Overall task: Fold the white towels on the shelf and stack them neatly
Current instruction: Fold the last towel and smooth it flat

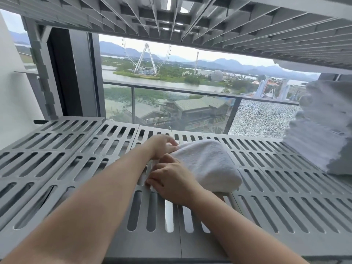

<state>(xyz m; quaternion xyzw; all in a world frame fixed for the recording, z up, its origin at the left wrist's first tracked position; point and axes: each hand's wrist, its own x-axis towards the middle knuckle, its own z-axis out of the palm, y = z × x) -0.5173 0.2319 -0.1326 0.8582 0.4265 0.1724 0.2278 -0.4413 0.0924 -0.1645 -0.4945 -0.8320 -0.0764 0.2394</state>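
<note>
- A folded towel (207, 164) lies on the shelf (285, 206), near its middle.
- The left grip (162, 146) holds the towel's far left corner; the right grip (171, 181) holds its left edge, nearer the person, just beside the left one.
- A stack of towels (320, 130) stands on the shelf at the right, apart from the folded towel.
- An upper shelf (209, 21) runs overhead.
- Behind the shelf stands a balcony rail (171, 90).

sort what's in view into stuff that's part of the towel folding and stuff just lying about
In the job: white towel, left hand and right hand gripping it, towel stack at right, slotted shelf.
Just there: upper shelf, balcony railing, ferris wheel outside.
</note>
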